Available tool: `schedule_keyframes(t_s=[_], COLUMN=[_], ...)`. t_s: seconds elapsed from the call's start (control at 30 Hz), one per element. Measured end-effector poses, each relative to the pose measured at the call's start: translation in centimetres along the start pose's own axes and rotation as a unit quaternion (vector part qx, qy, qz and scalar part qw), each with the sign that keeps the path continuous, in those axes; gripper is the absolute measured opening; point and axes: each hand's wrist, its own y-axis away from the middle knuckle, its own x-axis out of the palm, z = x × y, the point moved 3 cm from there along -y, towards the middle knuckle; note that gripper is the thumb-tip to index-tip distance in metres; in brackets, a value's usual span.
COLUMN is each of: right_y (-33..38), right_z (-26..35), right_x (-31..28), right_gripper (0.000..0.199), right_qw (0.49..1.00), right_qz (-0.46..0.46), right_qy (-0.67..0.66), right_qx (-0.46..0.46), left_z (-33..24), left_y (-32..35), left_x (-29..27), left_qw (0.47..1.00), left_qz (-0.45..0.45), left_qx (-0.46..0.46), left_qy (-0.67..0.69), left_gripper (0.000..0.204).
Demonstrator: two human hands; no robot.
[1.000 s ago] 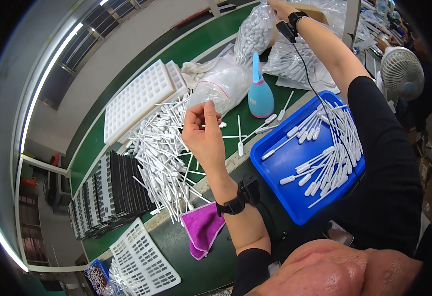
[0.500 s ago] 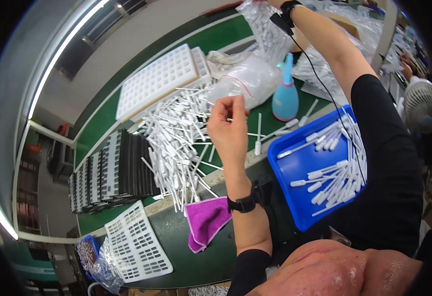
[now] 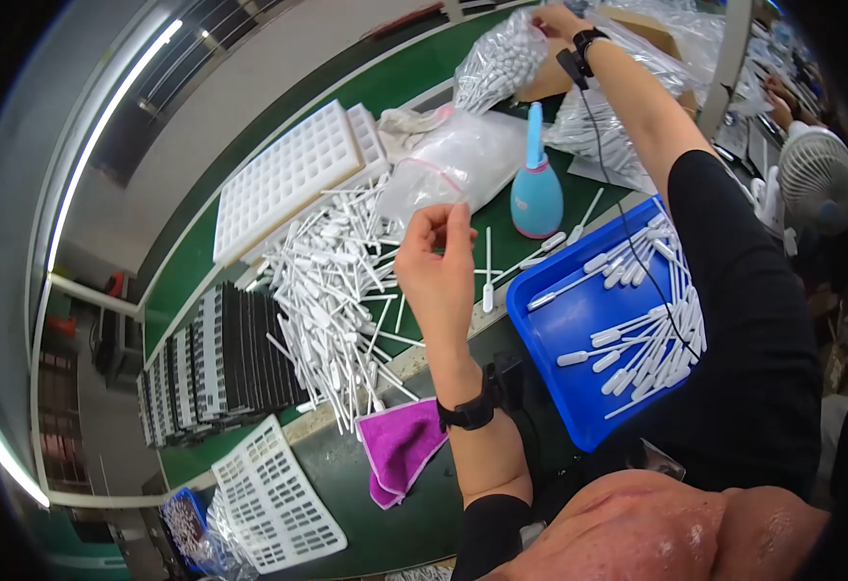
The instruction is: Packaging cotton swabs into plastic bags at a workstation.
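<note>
My left hand (image 3: 435, 276) hovers over the near edge of the green bench, fingers curled and thumb against them, with nothing showing between. Beside it spreads a loose heap of white plastic droppers (image 3: 332, 281). At the far side, my right hand (image 3: 561, 21) grips the end of a clear bag of droppers (image 3: 504, 60), whose white bulbs crowd toward that hand; its fingertips are partly hidden. In front of my body a blue tray (image 3: 564, 387) carries more droppers. Between the two hands stands a light-blue squeeze-bulb air blower (image 3: 537, 201).
White gridded racks (image 3: 283, 179) lie behind the heap, with a clear plastic bag (image 3: 462, 160) alongside. Black slotted trays (image 3: 215, 353) stand stacked at left. Nearer are a white perforated sheet (image 3: 274, 499) and a purple cloth (image 3: 400, 450). A dark cord (image 3: 627, 208) hangs from my right wrist across the tray.
My right hand has come fully into view at the top, and the bag it holds has tipped, showing its bulbs. The view has shifted slightly; my left hand keeps its pose.
</note>
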Motion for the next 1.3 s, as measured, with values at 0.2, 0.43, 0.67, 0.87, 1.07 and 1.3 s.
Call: schedule_keyframes(t_s=[0.2, 0.43, 0.67, 0.87, 1.07, 1.3], right_y=[5.2, 5.9, 18.1, 18.9, 18.9, 16.5], right_z=[-6.3, -2.5, -13.3, -14.1, -9.9, -7.8], right_x=[-4.7, -15.6, -13.1, -14.6, -14.2, -13.0], right_gripper=[0.065, 0.044, 0.036, 0.029, 0.027, 0.032], right_qw=[0.964, 0.984, 0.947, 0.962, 0.941, 0.964], right_qz=[0.208, -0.004, 0.071, 0.035, 0.115, 0.023], right_qy=[-0.002, -0.096, -0.130, -0.083, -0.152, -0.026], right_qx=[0.164, 0.153, 0.287, 0.258, 0.281, 0.265], left_z=[-0.9, -1.8, -2.6, -3.5, -2.9, -2.7], left_y=[0.5, 0.7, 1.3, 1.7, 1.5, 1.3], left_x=[1.9, -0.9, 1.0, 1.3, 0.6, -0.5], left_qw=[0.998, 1.000, 0.997, 0.997, 0.997, 0.999], left_qz=[0.050, 0.012, 0.052, 0.054, 0.049, 0.024], left_qx=[0.023, 0.019, 0.032, 0.044, 0.042, 0.039], left_qy=[0.033, 0.009, 0.049, 0.044, 0.036, 0.014], left_gripper=[0.019, 0.018, 0.020, 0.020, 0.020, 0.020])
